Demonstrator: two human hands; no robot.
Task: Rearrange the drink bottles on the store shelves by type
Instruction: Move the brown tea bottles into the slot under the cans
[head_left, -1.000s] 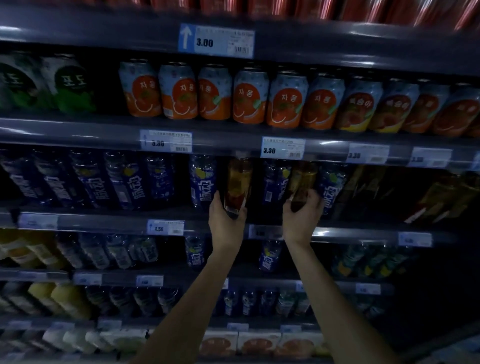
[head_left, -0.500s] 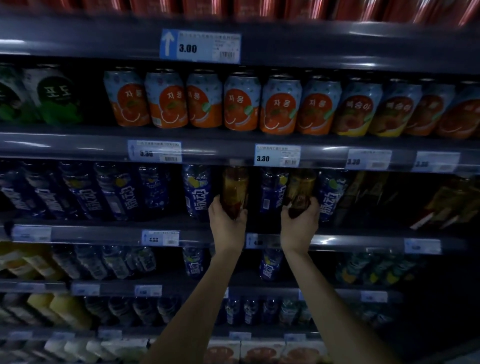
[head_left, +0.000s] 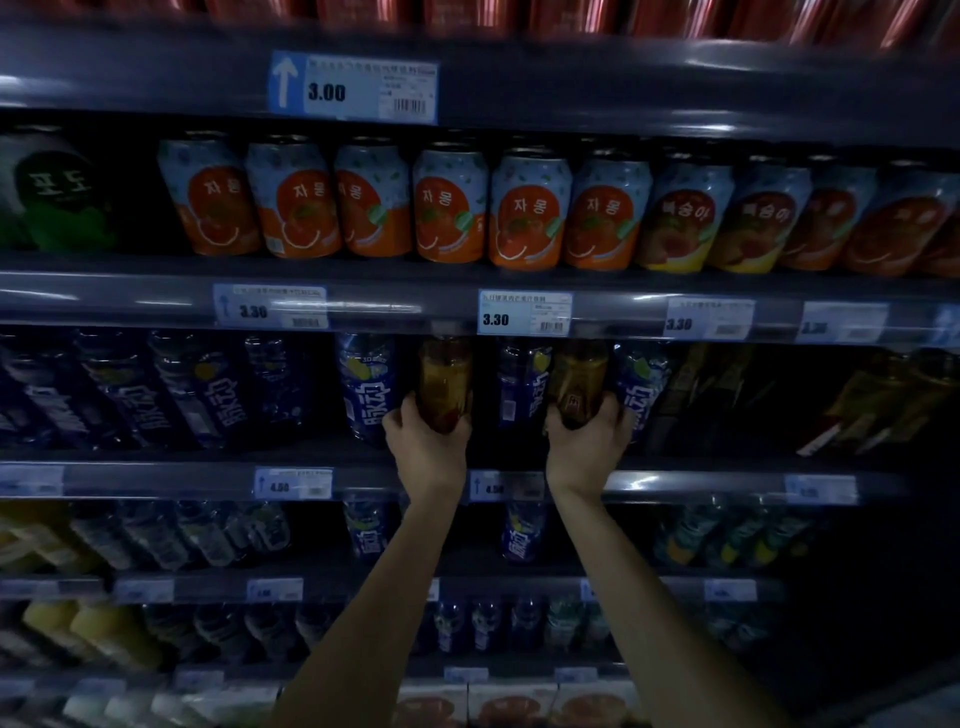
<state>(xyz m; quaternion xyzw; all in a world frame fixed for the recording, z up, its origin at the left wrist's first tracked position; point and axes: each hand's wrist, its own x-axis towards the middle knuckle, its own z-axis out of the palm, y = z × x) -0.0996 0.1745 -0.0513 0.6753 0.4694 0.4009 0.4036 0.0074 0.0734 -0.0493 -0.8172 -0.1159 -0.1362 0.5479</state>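
Note:
My left hand (head_left: 426, 447) grips the bottom of an amber tea bottle (head_left: 445, 379) that stands among blue-labelled bottles on the middle shelf. My right hand (head_left: 587, 441) grips the base of a second, darker amber bottle (head_left: 579, 379) a little to the right. A blue bottle (head_left: 519, 382) stands between the two amber ones, another blue bottle (head_left: 366, 389) stands left of my left hand, and a third blue bottle (head_left: 639, 384) is just right of my right hand. Both amber bottles are upright, their caps hidden behind the shelf rail above.
Orange and peach drink cans (head_left: 452, 208) line the shelf above, with a green can (head_left: 52, 197) at far left. Yellow-gold bottles (head_left: 872, 400) lean at the right of the middle shelf. Lower shelves hold clear, blue and yellow bottles (head_left: 522, 530). Price tags (head_left: 524, 312) hang on the rails.
The view has shifted so the shelves sit slightly lower and right in frame. Both hands stay on the two amber bottles, which have been pushed slightly higher and further into the shelf.

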